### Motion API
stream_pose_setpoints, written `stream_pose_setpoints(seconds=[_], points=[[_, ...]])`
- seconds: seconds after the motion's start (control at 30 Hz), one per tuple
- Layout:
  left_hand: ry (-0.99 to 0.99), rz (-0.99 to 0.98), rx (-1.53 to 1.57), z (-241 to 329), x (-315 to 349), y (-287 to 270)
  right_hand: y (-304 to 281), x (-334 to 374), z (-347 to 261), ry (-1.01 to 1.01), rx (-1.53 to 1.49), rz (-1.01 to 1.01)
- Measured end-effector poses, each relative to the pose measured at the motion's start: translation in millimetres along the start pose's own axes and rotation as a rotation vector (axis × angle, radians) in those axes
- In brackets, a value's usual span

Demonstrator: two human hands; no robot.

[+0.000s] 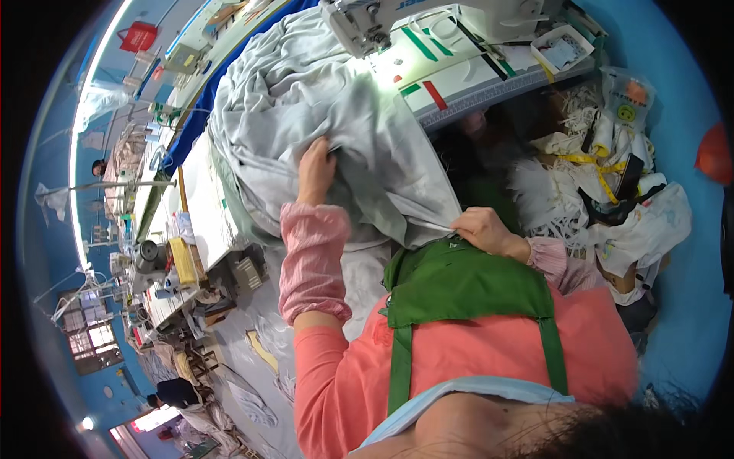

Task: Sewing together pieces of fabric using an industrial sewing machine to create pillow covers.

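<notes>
A large heap of light grey fabric (260,99) spreads over the sewing table and hangs down toward my lap. My left hand (316,170) is closed on a fold in the middle of this fabric. At the fabric's near right corner my right hand (489,232) pinches the edge between thumb and fingers, close to my green apron (474,283). Beyond the heap stands a white sewing machine (367,27), its lit needle area just right of the cloth.
On the white tabletop (413,69) lie green strips and a red strip (435,95). A small white box (562,50) sits at the far right. Below it are thread cones (604,136), a yellow tape measure (604,180) and fabric scraps. Other workstations and people (177,392) are at left.
</notes>
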State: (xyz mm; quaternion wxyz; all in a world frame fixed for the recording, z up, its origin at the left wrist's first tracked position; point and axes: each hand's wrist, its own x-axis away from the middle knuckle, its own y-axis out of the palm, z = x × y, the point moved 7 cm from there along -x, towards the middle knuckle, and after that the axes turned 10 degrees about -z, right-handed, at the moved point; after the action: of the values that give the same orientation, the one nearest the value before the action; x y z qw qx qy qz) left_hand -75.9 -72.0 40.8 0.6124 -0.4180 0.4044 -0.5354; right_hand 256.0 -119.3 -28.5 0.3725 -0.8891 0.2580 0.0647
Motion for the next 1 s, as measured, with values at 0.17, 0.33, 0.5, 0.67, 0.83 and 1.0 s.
stream_pose_setpoints(seconds=[0.17,0.33,0.5,0.67,0.83,1.0], points=[[0.150,0.168,0.018,-47.2,-6.2,5.8,-4.9,-21.9,13.6,0.028,-0.051,-0.013],[0.050,0.201,0.047,-53.9,-27.0,-5.5,-16.8,-41.7,23.3,0.009,-0.110,0.067],[0.010,0.199,0.088,-77.1,-51.3,-10.5,-26.7,-61.5,27.6,-0.042,-0.050,0.140],[0.037,0.197,0.082,-104.1,-79.6,-16.6,-32.7,-84.2,35.9,-0.060,-0.052,0.162],[0.036,0.199,0.088,-125.6,-112.4,-26.2,-44.2,-109.2,46.3,-0.055,-0.033,0.226],[0.088,0.243,0.076,-149.6,-144.8,-32.3,-52.0,-135.9,58.6,-0.014,0.006,0.220]])
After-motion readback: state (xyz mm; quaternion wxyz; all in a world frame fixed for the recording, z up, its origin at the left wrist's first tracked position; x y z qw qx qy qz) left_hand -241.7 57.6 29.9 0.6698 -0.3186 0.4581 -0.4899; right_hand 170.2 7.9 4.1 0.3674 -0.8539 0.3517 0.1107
